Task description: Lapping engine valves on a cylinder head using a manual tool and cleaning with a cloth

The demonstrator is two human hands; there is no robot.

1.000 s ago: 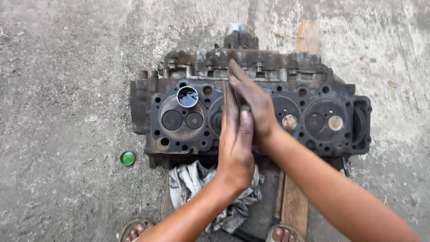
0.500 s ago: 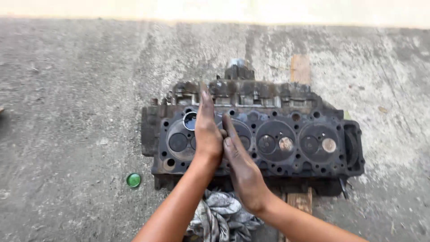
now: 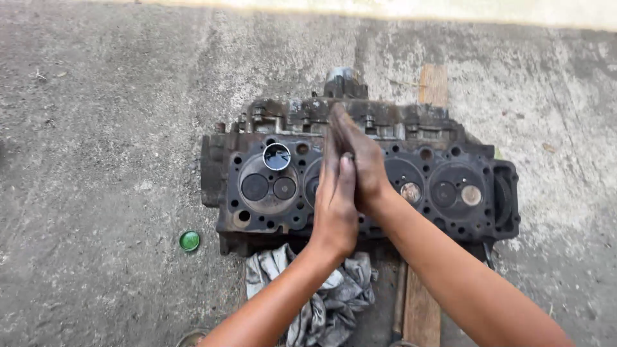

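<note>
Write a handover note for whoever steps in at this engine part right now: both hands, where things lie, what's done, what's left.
Left hand and right hand: flat, pressed palm to palm over the cylinder head; anything between the palms is hidden.
Cylinder head: face up on the concrete floor, on a wooden plank.
Rag lies at its near edge; green cap lies on the floor beside it.
Done: valves sit in the chambers at both ends.
Left: the chamber under the hands cannot be judged.

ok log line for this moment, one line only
hands: left and right palms pressed together over cylinder head | held: thin stem between palms, unclear | nearby: rag, green cap, plank
</note>
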